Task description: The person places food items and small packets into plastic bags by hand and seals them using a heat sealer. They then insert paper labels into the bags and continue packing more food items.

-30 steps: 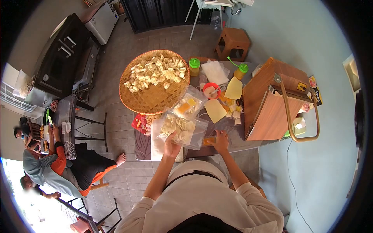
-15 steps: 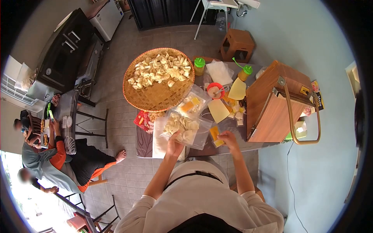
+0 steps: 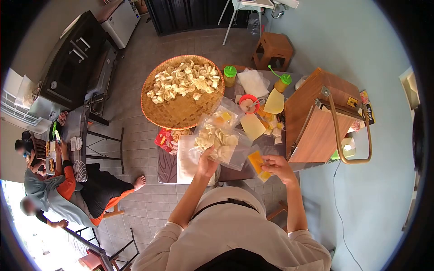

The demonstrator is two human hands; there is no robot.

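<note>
A clear plastic bag of pale chips is held at its lower left side by my left hand, over the table's front edge. My right hand pinches a small clear packet with orange-yellow contents, just right of the bag. Behind the held bag lies another clear bag with a yellow packet in it. A round woven tray with many pale chips stands at the back left of the table. Yellow paper pieces and a red bowl are behind my right hand.
A wooden case with a curved handle stands at the table's right. Two green-capped bottles are at the back. Red patterned packaging lies left. Another person sits at a separate table on the far left.
My right hand has lifted a little and moved right with the packet, which is tilted more. My left hand and its bag have shifted slightly right and up.
</note>
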